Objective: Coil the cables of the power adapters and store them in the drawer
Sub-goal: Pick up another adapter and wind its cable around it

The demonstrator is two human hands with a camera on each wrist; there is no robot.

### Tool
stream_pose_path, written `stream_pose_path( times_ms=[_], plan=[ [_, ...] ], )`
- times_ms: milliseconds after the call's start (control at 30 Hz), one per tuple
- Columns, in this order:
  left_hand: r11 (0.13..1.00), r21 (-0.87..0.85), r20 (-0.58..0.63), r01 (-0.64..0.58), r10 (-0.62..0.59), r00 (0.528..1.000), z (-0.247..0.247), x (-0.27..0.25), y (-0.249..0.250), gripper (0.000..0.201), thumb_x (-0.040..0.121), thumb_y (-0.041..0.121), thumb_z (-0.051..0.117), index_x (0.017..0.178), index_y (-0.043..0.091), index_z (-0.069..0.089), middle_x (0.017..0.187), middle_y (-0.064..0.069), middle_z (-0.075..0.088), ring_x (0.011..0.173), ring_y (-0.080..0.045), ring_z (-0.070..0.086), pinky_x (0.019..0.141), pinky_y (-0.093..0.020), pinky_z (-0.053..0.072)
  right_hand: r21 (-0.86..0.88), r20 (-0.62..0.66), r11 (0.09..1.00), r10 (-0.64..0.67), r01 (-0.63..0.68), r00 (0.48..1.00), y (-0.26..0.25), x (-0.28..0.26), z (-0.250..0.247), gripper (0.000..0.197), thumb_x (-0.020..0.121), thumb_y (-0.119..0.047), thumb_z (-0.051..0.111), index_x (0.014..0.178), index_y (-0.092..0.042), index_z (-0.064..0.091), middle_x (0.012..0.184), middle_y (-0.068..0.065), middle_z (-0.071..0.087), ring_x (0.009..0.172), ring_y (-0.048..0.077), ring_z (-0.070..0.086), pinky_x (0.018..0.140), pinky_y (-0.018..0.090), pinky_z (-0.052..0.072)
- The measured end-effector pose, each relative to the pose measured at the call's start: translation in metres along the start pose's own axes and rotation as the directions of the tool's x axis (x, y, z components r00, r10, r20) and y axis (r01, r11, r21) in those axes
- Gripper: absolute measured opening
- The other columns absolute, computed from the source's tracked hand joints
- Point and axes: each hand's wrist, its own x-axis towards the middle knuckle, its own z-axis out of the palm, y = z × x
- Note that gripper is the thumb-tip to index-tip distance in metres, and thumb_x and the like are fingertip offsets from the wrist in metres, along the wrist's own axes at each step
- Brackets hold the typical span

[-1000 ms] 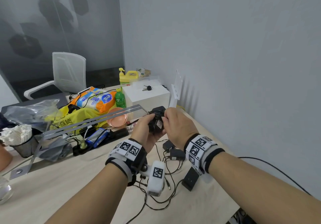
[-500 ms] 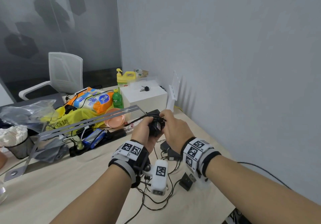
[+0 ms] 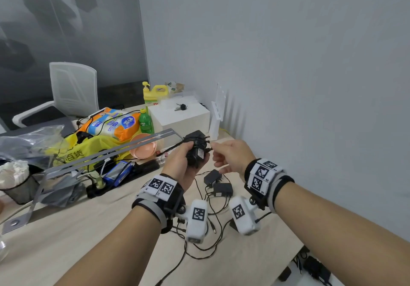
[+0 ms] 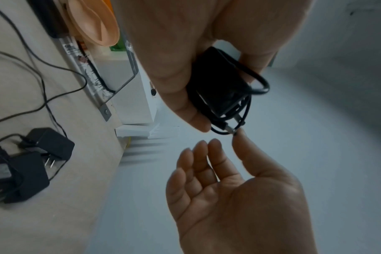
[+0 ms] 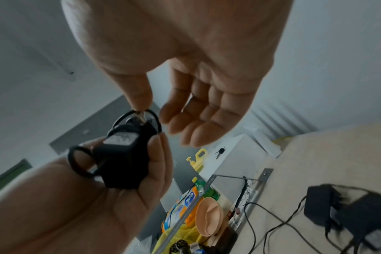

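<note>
My left hand (image 3: 178,166) grips a black power adapter (image 3: 196,150) with its cable wound round the body, held above the table. The left wrist view shows the cable loops round the adapter (image 4: 220,82) and my left hand (image 4: 185,51) closed about it. My right hand (image 3: 230,157) hovers just right of it, fingers relaxed and spread. Its thumb tip touches the cable end by the prongs, as the right wrist view shows on the adapter (image 5: 124,159) below my right hand (image 5: 196,68). Two more black adapters (image 3: 213,177) (image 3: 223,189) lie on the table with loose cables (image 3: 213,219). No drawer is in view.
A white box (image 3: 179,119) with keys (image 3: 182,107) stands behind the hands. Left of it are a pink bowl (image 3: 143,149), a green bottle (image 3: 145,121), a metal rail (image 3: 106,152), a yellow bag (image 3: 88,148) and a power strip (image 3: 124,174). The wall is close on the right.
My right hand has come off the adapter, drawn back to the right and opened. The left hand keeps its hold on the wound adapter.
</note>
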Motion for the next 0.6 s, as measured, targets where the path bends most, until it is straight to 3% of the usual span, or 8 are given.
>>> stream_pose_path(
  times_ms=[100,200,300,367,467,600],
  plan=[
    [0.999,0.047,-0.003,-0.011,0.011,1.0,-0.004,0.001,-0.001,0.037,0.096,0.011,0.048,0.126,-0.012,0.049,0.115,-0.028,0.061,0.09,-0.028,0.063,0.072,-0.033,0.057,0.031,0.078,0.993,0.109,-0.111,0.991,-0.002,-0.003,0.001,0.035,0.092,-0.037,0.058,0.073,-0.009,0.063,0.067,0.005,0.063,0.057,0.018,0.057,0.054,0.028,0.05],
    [0.995,0.099,-0.008,0.009,-0.009,1.0,-0.012,0.001,-0.005,0.04,0.095,0.012,0.05,0.129,-0.01,0.046,0.105,-0.025,0.063,0.082,-0.027,0.065,0.071,-0.033,0.056,-0.038,0.053,0.999,0.025,-0.023,0.998,0.005,-0.005,0.008,0.029,0.095,-0.027,0.053,0.076,-0.008,0.063,0.069,0.005,0.061,0.054,0.015,0.055,0.048,0.027,0.05],
    [0.995,0.098,0.006,0.033,-0.034,0.999,-0.018,0.005,-0.008,0.037,0.096,0.011,0.049,0.126,-0.011,0.047,0.095,-0.025,0.067,0.075,-0.029,0.069,0.07,-0.035,0.058,-0.244,0.02,0.966,-0.078,0.081,0.997,0.015,-0.006,0.008,0.027,0.091,-0.02,0.051,0.075,-0.004,0.065,0.068,0.005,0.065,0.053,0.013,0.059,0.053,0.029,0.056],
    [0.995,0.085,0.024,0.048,-0.05,0.998,-0.02,0.007,-0.007,0.035,0.097,0.01,0.048,0.125,-0.01,0.047,0.1,-0.029,0.065,0.078,-0.033,0.07,0.069,-0.036,0.059,-0.372,0.007,0.916,-0.161,0.152,0.987,0.02,-0.007,0.002,0.024,0.087,-0.021,0.053,0.071,-0.008,0.066,0.067,0.006,0.069,0.053,0.014,0.063,0.06,0.033,0.06],
    [0.989,0.102,0.033,0.107,-0.111,0.993,-0.025,0.007,-0.003,0.033,0.099,0.016,0.048,0.123,-0.006,0.047,0.111,-0.034,0.059,0.084,-0.04,0.07,0.061,-0.033,0.059,-0.5,0.039,0.837,-0.235,0.223,0.971,0.027,-0.009,-0.008,0.021,0.088,-0.023,0.055,0.072,-0.015,0.066,0.063,0.001,0.069,0.053,0.008,0.06,0.063,0.029,0.054],
    [0.98,0.136,0.043,0.145,-0.152,0.988,-0.026,0.005,-0.008,0.028,0.099,0.017,0.048,0.117,-0.004,0.051,0.086,-0.022,0.066,0.076,-0.034,0.072,0.059,-0.032,0.06,-0.591,0.063,0.766,-0.27,0.254,0.961,0.042,-0.013,-0.018,0.018,0.092,-0.027,0.057,0.078,-0.02,0.067,0.063,-0.011,0.061,0.063,0.007,0.058,0.064,0.024,0.044]
  ],
)
